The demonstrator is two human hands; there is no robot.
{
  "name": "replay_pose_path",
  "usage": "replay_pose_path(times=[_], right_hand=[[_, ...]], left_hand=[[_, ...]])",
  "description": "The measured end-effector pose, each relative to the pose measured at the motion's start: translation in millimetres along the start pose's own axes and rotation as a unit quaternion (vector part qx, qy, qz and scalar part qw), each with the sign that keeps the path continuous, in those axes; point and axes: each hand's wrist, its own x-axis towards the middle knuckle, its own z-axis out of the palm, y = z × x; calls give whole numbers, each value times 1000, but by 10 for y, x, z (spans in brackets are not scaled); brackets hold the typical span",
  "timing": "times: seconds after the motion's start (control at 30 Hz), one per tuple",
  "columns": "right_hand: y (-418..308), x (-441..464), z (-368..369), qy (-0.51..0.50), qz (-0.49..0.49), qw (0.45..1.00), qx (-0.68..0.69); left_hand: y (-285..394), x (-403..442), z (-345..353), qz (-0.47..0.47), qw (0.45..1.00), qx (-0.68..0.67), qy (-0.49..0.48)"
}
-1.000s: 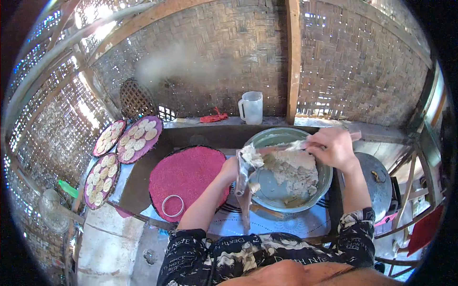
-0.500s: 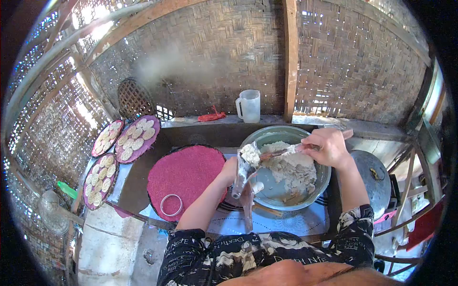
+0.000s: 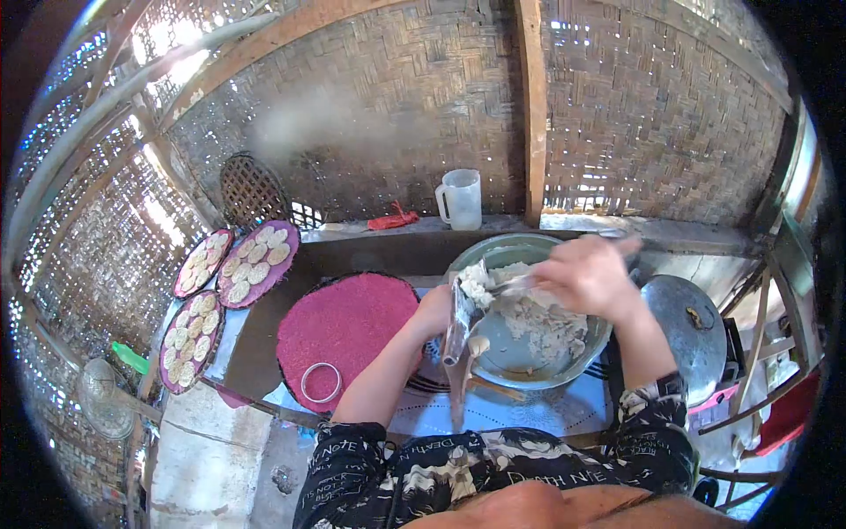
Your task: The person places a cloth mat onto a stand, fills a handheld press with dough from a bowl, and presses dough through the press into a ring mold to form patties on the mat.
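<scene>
My left hand (image 3: 434,310) is closed around a metal, hand-held press-like tool (image 3: 456,333), held at the near left rim of a wide basin (image 3: 529,385). A lump of pale dough (image 3: 476,284) sits in the tool's upper end. My right hand (image 3: 589,278), blurred, grips a spatula (image 3: 515,285) whose blade meets that lump; its handle sticks out past the fist. More pale, sticky dough (image 3: 551,333) lies in the basin below. Left of my forearm is a round tray covered in pink cloth (image 3: 344,322), with a white ring (image 3: 321,383) on it.
Several pink-lined trays (image 3: 257,264) bearing pale discs stand at the left. A plastic jug (image 3: 461,201) and a red bag (image 3: 393,218) rest on the ledge by the woven wall. A large lidded pot (image 3: 683,331) is at my right.
My right hand has shifted slightly left and down, pushing the spatula's blade against the dough. The tool in my left hand has turned a little more upright.
</scene>
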Motion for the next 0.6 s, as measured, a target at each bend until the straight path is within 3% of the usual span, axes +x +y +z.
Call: replay_pose_path(times=[0.1,0.17,0.2,0.23,0.27,0.33,0.4,0.43,0.47,0.53,0.57,0.6], right_hand=[[92,-232,-201,130,149,978,67],[-12,-303,15,226,288,909,197],[-108,-281,248,282,360,839,294],[-159,-304,442,282,370,853,236],[-240,-265,548,308,314,884,158],[-370,-255,598,305,273,912,42],[-393,-340,629,286,257,922,34],[-418,-384,643,277,252,927,31],[-457,-433,642,267,275,917,115],[-510,-531,623,239,311,875,282],[-465,-580,684,243,317,853,335],[-400,-594,727,249,353,850,302]], left_hand=[[-176,238,-109,39,974,-217,49],[-43,378,-117,37,941,-325,86],[218,328,-139,68,967,-220,106],[486,275,-164,93,981,-106,134],[754,223,-190,113,979,4,167],[1096,130,-231,122,972,36,195],[453,555,-71,88,970,-133,183],[333,609,-58,64,950,-262,155],[224,659,-49,36,912,-386,135],[211,579,-152,-36,728,-684,47],[171,617,-131,-27,792,-605,72],[131,656,-111,-24,848,-520,99]])
